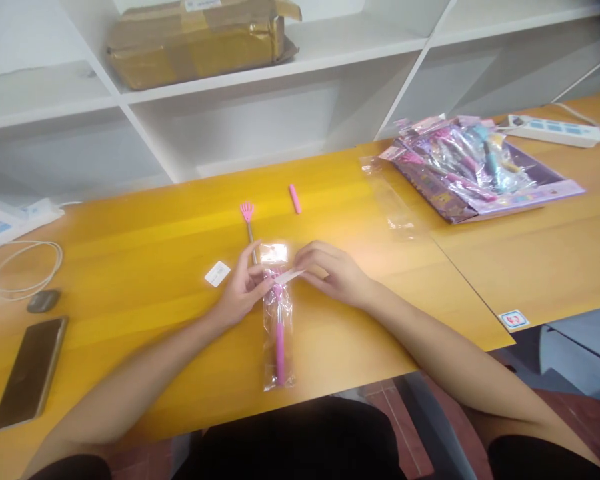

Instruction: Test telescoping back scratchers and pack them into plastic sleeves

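Head view, writing first. The white slip (289,275) held over the bagged item shows no print I can read at this angle. The square white label (217,273) on the bench (350,353), left of the hands, bears small dark marks, too fine to make out. The bag's header card (274,253) is washed out by glare. A blue-bordered sticker (514,320) at the right-hand bench edge carries red handwriting, uncertain to me. The cardboard box (195,43) on the shelf has a label cut off by the top of the view.

Hands: the right hand (337,270) has its fingers narrowed, pinching the slip's right end. The left hand (243,287) has thumb and forefinger apart by the slip's other end, at the bag's edge; whether they grip anything I cannot tell.

Item: the pink scratcher (280,347) lies in a clear bag (267,363) on the bench between the hands, handle toward the wearer; the slip partly covers its head. A second, loose scratcher (247,213) lies beyond, lower end hidden by the left hand. Pink tube (295,199) farther off. Purple tray (555,190) at right, heaped with bagged pieces (460,160), their printing blurred under reflections.
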{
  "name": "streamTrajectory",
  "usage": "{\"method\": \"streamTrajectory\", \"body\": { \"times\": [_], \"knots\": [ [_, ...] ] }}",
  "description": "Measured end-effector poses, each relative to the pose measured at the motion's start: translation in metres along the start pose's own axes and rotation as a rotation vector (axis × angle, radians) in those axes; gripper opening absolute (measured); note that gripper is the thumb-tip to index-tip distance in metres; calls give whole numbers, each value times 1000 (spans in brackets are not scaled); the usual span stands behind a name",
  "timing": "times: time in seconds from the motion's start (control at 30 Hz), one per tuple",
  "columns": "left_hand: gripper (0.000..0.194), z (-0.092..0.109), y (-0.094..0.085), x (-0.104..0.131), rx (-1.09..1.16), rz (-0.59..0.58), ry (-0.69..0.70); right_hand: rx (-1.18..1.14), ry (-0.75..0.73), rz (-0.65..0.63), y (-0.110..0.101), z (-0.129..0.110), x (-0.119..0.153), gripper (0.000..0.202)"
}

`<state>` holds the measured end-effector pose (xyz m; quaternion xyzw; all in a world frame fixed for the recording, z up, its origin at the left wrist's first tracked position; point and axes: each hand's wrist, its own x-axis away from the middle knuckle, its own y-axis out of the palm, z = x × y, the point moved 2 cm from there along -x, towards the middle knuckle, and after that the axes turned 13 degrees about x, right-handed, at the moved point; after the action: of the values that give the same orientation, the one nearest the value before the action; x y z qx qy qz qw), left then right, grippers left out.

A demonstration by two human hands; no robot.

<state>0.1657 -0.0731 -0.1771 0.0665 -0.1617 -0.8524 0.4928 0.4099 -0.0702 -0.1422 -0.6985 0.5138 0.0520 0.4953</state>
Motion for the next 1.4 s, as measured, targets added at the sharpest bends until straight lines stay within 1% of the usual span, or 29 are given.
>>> {"method": "streamTrajectory", "body": {
  "times": [0.07,0.13,0.2,0.3,0.4,0.5,0.57,0.67,0.8,0.9,0.97,1.03,1.1,1.2,1.33,1.4],
  "knots": [
    [94,-1,-2,0,16,3,7,97,-75,34,-2,-1,0,3],
    [96,-2,-3,-1,28,7,10,153,-102,70,-3,-1,1,4],
    [96,-2,-5,-1,28,9,-4,190,-118,80,-1,0,3,5],
    [90,-2,-5,0,7,-15,-37,276,-134,66,2,3,5,6],
    [80,-3,-5,1,-30,-75,-59,359,-149,74,6,5,4,9],
    [74,-6,-6,4,-67,-145,-105,354,-140,104,8,4,4,11],
    [69,-7,-6,5,-90,-203,-139,310,-88,136,8,3,4,10],
    [61,-6,-5,6,-105,-253,-153,217,72,177,6,0,5,8],
    [56,-3,-3,4,-87,-260,-134,43,313,211,5,-1,6,16],
    [50,-3,-3,1,-67,-242,-48,-108,419,221,9,3,6,26],
    [50,-4,-3,-1,-24,-215,14,-199,467,201,12,6,5,31],
    [56,-4,-3,-2,38,-197,57,-264,507,164,16,10,5,35],
    [58,-3,-2,-3,61,-217,89,-319,545,135,19,12,5,38],
    [48,-1,-2,-1,-11,-284,92,-396,583,103,23,13,6,43],
    [38,-1,-6,1,-93,-230,89,-455,574,59,28,8,8,43],
    [30,-2,-5,1,-92,-242,47,-470,567,34,32,5,8,41]
  ]
}}
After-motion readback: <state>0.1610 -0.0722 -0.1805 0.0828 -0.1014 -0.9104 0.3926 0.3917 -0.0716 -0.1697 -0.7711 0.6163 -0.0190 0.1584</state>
